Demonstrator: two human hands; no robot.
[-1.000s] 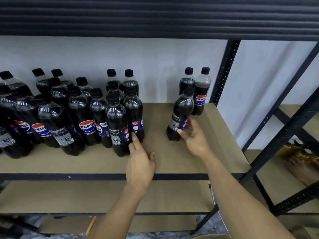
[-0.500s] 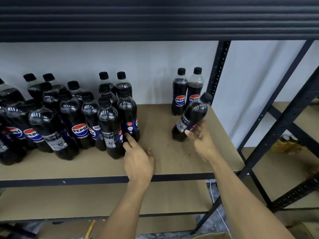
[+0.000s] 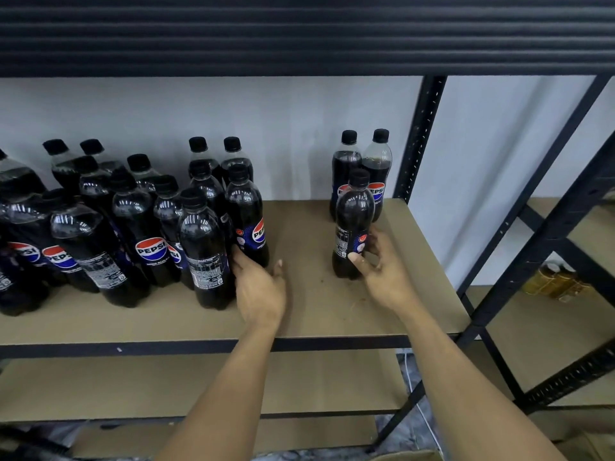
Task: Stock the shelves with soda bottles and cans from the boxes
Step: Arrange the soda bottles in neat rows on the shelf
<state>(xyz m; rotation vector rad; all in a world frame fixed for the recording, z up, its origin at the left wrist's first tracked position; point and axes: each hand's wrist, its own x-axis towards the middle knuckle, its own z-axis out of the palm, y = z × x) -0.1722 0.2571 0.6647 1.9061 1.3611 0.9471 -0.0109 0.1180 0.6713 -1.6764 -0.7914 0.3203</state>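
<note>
A dark Pepsi bottle (image 3: 352, 224) stands upright on the brown shelf board (image 3: 309, 304), in front of two more Pepsi bottles (image 3: 377, 174) at the back right. My right hand (image 3: 382, 271) holds its lower part, thumb in front and fingers curled behind. My left hand (image 3: 259, 291) lies on the board with straight fingers that touch the base of a Pepsi bottle (image 3: 248, 214) at the right end of a big cluster of several Pepsi bottles (image 3: 146, 234).
A black upright post (image 3: 419, 138) marks the shelf's back right corner. A lower shelf board (image 3: 166, 384) lies beneath. On the neighbouring rack at right stand amber bottles (image 3: 552, 281). A cardboard box edge (image 3: 409, 455) shows at the bottom.
The bottle in my right hand was tilted to the right half a second ago and now stands upright on the board. My left hand stays at the cluster.
</note>
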